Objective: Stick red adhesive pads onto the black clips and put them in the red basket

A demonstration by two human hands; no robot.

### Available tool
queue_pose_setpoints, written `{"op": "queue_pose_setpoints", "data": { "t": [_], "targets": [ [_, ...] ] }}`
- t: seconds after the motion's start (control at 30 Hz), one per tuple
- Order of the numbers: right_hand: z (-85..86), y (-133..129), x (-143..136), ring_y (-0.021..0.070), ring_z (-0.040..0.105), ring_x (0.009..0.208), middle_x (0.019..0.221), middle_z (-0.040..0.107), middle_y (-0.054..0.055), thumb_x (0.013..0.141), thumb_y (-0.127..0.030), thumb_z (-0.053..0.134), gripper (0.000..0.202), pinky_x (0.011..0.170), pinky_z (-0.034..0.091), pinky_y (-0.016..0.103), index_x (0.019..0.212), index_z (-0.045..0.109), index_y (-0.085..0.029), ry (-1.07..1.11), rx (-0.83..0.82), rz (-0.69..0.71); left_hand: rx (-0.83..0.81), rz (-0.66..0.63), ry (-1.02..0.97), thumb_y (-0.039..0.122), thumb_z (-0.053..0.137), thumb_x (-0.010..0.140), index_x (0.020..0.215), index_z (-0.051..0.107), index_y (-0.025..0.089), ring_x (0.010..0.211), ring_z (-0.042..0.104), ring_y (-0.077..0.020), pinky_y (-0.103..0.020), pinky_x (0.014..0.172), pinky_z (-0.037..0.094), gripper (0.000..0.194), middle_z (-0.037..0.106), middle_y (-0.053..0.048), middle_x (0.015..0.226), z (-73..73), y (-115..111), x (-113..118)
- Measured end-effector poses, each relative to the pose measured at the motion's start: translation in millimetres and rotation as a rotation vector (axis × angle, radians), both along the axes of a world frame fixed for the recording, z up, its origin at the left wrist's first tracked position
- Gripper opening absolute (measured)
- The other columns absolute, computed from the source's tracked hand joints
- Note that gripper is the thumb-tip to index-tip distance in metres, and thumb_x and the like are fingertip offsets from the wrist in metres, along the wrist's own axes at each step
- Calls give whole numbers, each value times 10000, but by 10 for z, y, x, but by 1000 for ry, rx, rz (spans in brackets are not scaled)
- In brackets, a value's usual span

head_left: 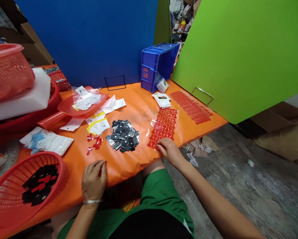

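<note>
My right hand (169, 150) is at the near edge of a clear sheet of red T-shaped stickers (163, 127), its thumb and fingertips pinched on that edge. Resting by the table's front edge, my left hand (94, 177) has its fingers curled towards the thumb; what they hold, if anything, is hidden. Between the hands and farther back lies a heap of small black and silver flat pieces (124, 136). Several loose red pieces (95, 142) lie beyond my left hand. Left of that hand, a red basket (60, 176) contains black pieces with red ones on top.
Behind are a red scoop (61, 111) with papers and bags, a stack of cards (162, 100), and a blue crate (149, 71) on its side. A second red sticker sheet (191, 106) lies right. Blue (94, 36) and green (243, 56) boards stand behind the orange table (139, 113).
</note>
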State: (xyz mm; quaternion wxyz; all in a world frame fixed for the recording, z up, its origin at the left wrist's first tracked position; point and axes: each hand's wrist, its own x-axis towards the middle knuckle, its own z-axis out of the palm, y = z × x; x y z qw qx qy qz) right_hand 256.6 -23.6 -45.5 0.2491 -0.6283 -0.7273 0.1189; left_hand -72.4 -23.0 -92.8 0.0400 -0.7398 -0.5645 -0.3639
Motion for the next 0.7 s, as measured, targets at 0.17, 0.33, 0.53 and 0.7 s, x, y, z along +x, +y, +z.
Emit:
{"op": "queue_pose_setpoints", "data": {
  "t": [0.17, 0.33, 0.53, 0.7],
  "targets": [
    [-89, 310, -35, 218, 534, 880, 913, 582, 103, 819, -123, 481, 140, 787, 428, 325, 872, 608, -151, -31, -68, -287, -91, -20, -34, 271, 532, 846, 934, 662, 188, 849, 578, -200, -340, 798, 464, 178, 635, -74, 912, 45, 33, -45],
    [-124, 476, -68, 214, 550, 861, 907, 589, 99, 803, -170, 546, 66, 741, 417, 297, 810, 610, -161, -85, -142, -337, -168, -109, -4, 296, 503, 862, 937, 660, 188, 823, 544, -206, -355, 794, 440, 205, 628, -66, 867, 215, 135, 165],
    [-65, 576, -31, 212, 597, 768, 856, 629, 97, 761, -153, 573, 43, 625, 408, 272, 757, 614, -164, -118, -255, -360, -266, -404, 123, 272, 428, 903, 949, 651, 205, 910, 480, -213, -360, 815, 394, 237, 605, -69, 919, 510, 288, 1042],
    [-3, 538, -90, 231, 594, 807, 924, 619, 125, 768, -173, 586, 109, 662, 430, 300, 866, 629, -155, -152, -249, -365, -327, -462, 311, 292, 405, 910, 1005, 618, 236, 954, 424, -232, -371, 794, 362, 240, 558, -82, 988, 545, 455, 1602]
  ]
}}
